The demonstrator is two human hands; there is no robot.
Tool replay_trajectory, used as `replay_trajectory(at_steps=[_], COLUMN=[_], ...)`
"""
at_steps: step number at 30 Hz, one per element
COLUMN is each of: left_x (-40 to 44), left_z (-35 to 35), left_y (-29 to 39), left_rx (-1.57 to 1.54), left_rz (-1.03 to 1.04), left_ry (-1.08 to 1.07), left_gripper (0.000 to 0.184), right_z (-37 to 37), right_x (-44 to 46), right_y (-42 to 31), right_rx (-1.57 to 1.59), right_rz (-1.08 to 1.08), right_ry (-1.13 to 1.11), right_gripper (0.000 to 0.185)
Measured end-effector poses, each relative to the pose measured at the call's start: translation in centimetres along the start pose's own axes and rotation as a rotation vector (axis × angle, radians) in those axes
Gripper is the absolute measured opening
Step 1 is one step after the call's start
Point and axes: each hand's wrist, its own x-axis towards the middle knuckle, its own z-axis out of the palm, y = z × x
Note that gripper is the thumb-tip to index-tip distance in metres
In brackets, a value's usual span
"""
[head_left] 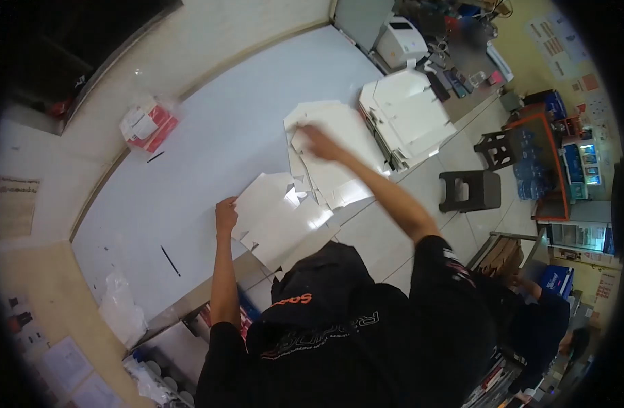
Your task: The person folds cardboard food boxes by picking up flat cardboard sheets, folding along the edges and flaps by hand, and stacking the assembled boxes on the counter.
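Observation:
My left hand (225, 214) is closed at the left edge of a flat, die-cut white cardboard sheet (271, 211), which lies on the table and reaches past its near edge. Smeared by motion, my right hand (319, 143) is over a middle pile of white cardboard sheets (342, 173); whether its fingers grip one I cannot tell. Beyond that pile, to the right, rests a taller stack of similar cut sheets (411, 112) with notches and fold lines.
On the pale table (210, 136) lie a red-and-white plastic packet (149, 126), a dark pen-like stick (170, 261) and a crumpled clear bag (121, 309). A white label printer (400, 42) stands at the far end. Dark stools (470, 191) are on the floor. Another person (540, 319) is at lower right.

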Motion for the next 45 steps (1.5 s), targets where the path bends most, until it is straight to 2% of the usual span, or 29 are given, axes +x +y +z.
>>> replay_trajectory(at_steps=[1, 2, 3, 4, 5, 6, 7, 8, 10, 11, 13, 15, 17, 18, 19, 20, 22, 23, 25, 28, 30, 31, 33, 35, 39, 41, 45], left_x=[-0.3, -0.9, -1.7, -2.4, -3.2, -3.8, -3.8, -3.8, -2.0, -0.4, 3.9, 9.1, 14.7, 15.9, 16.4, 17.5, 18.8, 18.6, 17.5, 17.0, 15.8, 15.2, 14.7, 14.7, 15.0, 13.4, 11.1], left_z=[0.2, -0.4, -1.5, -3.2, -5.3, -7.3, -8.9, -10.2, -11.5, -11.2, -8.7, -3.5, 3.4, 6.6, 9.8, 13.2, 18.4, 19.3, 21.1, 23.7, 23.3, 22.5, 21.5, 21.0, 24.1, 25.9, 27.6], left_y=[1.2, 3.3, 5.9, 8.4, 11.2, 14.2, 16.9, 19.5, 25.3, 27.2, 29.5, 29.1, 27.9, 27.4, 26.0, 24.8, 21.7, 22.2, 22.7, 19.7, 20.8, 22.1, 24.0, 24.2, 22.2, 23.8, 25.8], left_rx=[-0.103, -0.083, -0.061, -0.04, 0.001, 0.034, -0.066, -0.171, -0.171, -0.178, -0.203, -0.222, -0.221, -0.221, -0.227, -0.237, -0.103, -0.09, -0.094, -0.147, -0.113, -0.021, 0.074, 0.364, 0.44, 0.442, 0.533], left_rz=[0.005, -0.003, 0.036, 0.077, 0.028, -0.026, -0.028, -0.032, 0.033, 0.086, 0.194, 0.282, 0.313, 0.283, 0.321, 0.361, 0.427, 0.474, 0.474, 0.378, 0.289, 0.302, 0.313, 0.33, 0.197, 0.166, 0.109], left_ry=[0.016, 0.002, 0.076, 0.148, 0.159, 0.173, 0.168, 0.167, 0.11, 0.067, -0.044, -0.187, -0.344, -0.421, -0.418, -0.401, -0.412, -0.333, -0.206, -0.057, -0.078, -0.081, -0.102, -0.111, -0.182, -0.122, -0.038], left_gripper=[0.023, 0.023, 0.024, 0.024, 0.022, 0.02, 0.02, 0.021, 0.021, 0.021, 0.022, 0.024, 0.026, 0.026, 0.027, 0.029, 0.028, 0.026, 0.023, 0.021, 0.02, 0.019, 0.018, 0.017, 0.024, 0.029, 0.03], right_z=[4.0, 9.6, 10.1, 8.9, 6.7, 3.7, 0.6, -2.7, -8.4, -10.6, -14.0, -14.1, -14.0, -12.4, -10.1, -8.4, -3.1, -3.2, -1.3, -0.1, -0.8, -2.1, 0.3, 0.0, -0.1, 1.9, 1.3], right_x=[0.4, -0.2, -0.1, 0.4, 0.4, -0.1, -0.6, -1.1, -2.8, -3.3, -3.8, -4.3, -5.2, -5.9, -6.7, -7.2, -7.7, -7.4, -6.6, -4.7, -3.1, -2.7, -1.2, -1.8, -3.6, -6.0, -8.4], right_y=[-4.2, -4.2, -6.1, -8.2, -9.4, -10.3, -11.0, -11.8, -13.3, -13.0, -10.9, -5.8, -0.9, 2.4, 5.8, 8.2, 14.0, 14.1, 16.3, 18.4, 17.8, 16.9, 16.9, 15.1, 14.6, 15.9, 17.5], right_rx=[0.006, -0.089, 0.036, 0.162, 0.184, 0.366, 0.541, 0.545, 0.641, 0.635, 0.478, 0.383, 0.445, 0.304, 0.157, 0.154, -0.053, -0.043, -0.037, -0.087, -0.128, -0.161, -0.221, -0.198, -0.288, -0.439, -0.468], right_rz=[-0.019, -0.213, -0.09, 0.033, 0.043, 0.028, 0.012, 0.021, 0.074, 0.086, 0.127, 0.085, 0.39, 0.384, 0.375, 0.483, 0.445, 0.549, 0.569, 0.353, 0.291, 0.244, 0.173, 0.111, 0.107, -0.005, -0.146], right_ry=[-0.26, -0.154, -0.183, -0.213, -0.207, -0.229, -0.257, -0.27, -0.111, -0.118, 0.15, 0.212, 0.069, 0.093, 0.115, 0.009, -0.106, -0.187, -0.159, -0.24, -0.267, -0.275, -0.337, -0.188, -0.308, -0.172, -0.17], right_gripper=[0.063, 0.064, 0.058, 0.053, 0.053, 0.05, 0.047, 0.047, 0.043, 0.043, 0.047, 0.05, 0.044, 0.043, 0.042, 0.04, 0.04, 0.039, 0.028, 0.037, 0.031, 0.024, 0.024, 0.031, 0.038, 0.035, 0.03])
